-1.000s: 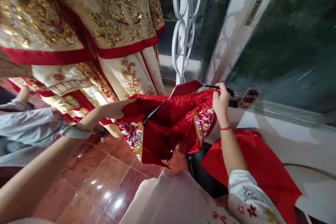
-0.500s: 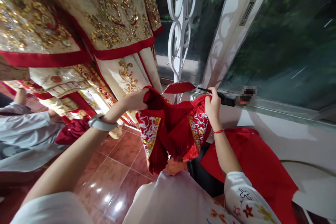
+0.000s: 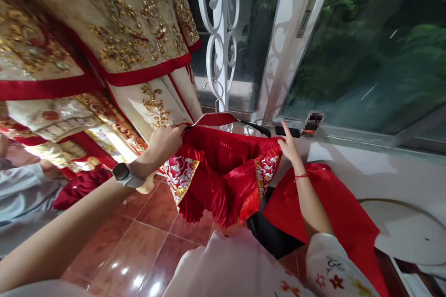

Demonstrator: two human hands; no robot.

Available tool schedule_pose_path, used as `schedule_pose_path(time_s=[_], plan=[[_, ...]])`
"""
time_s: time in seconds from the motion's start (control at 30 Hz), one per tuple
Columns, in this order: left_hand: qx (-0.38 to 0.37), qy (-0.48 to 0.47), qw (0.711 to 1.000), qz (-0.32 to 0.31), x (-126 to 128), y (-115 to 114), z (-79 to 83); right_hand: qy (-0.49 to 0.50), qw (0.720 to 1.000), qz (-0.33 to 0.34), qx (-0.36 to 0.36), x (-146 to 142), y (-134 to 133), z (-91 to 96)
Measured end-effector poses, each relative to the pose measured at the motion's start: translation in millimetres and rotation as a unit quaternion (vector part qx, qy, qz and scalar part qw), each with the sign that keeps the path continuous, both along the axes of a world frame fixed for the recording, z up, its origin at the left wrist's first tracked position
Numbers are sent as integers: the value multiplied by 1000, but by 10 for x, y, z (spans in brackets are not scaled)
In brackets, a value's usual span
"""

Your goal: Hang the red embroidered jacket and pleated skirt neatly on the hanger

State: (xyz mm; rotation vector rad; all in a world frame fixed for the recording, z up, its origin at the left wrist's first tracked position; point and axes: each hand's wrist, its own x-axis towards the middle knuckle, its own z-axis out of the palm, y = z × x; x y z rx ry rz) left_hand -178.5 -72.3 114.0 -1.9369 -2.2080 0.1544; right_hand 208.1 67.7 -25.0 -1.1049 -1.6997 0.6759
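A red skirt (image 3: 223, 176) with a gathered waistband, silver-and-gold embroidered sides and a pleated hem is spread between my hands. My left hand (image 3: 167, 141) is closed on the left end of its waistband, next to the left arm of a clothes hanger (image 3: 218, 119). On the right, my right hand (image 3: 289, 146) pinches the other end of the waistband, its index finger pointing up. The hanger has a metal hook, a red centre and a black right arm. Its right arm lies apart from my right hand, just behind the waistband.
Cream gowns (image 3: 135, 28) with gold sequins and red borders hang at left. A white scrollwork post (image 3: 218, 46) stands before the window (image 3: 365, 55). Red cloth (image 3: 324, 209) lies at right, near a round white surface (image 3: 407, 232). Another person's grey sleeve (image 3: 21, 185) shows at left.
The waistband is pulled wider and straighter between my hands. My left hand has moved left and my right hand slightly right, away from the hanger's black arm. The view has shifted a little.
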Motion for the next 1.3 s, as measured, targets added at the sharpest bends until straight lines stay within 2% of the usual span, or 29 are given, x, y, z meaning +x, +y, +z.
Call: schedule_pose_path(time_s=[0.1,0.23,0.37,0.5,0.6,0.77,0.87,0.97,1.07,1.13,1.2,1.3], plan=[[1,-2,1000,-7,35,-4,11,-71,994,45,-64,132,294,154],[6,-1,1000,-12,78,-13,-27,-126,974,89,-164,151,634,414],[8,5,1000,-5,96,-23,-58,-153,961,98,-210,120,787,479],[2,-1,1000,-2,112,-54,-66,-178,965,91,-173,58,853,500],[10,-7,1000,7,119,-86,-62,-230,952,111,-170,13,845,576],[13,-15,999,28,159,-118,-13,-233,957,158,-76,63,676,788],[3,-17,999,37,210,-128,10,-254,949,181,-44,112,564,952],[-5,-15,999,50,275,-126,16,-248,959,140,-5,22,501,1169],[-8,-14,998,61,329,-114,22,-181,978,72,79,-250,435,1427],[-4,-15,998,67,333,-105,17,-156,977,73,127,-463,345,1553],[0,-24,997,70,293,-99,-8,-184,965,101,157,-625,217,1574],[-25,-79,995,57,166,-93,-79,-285,934,119,180,-708,29,1380]])
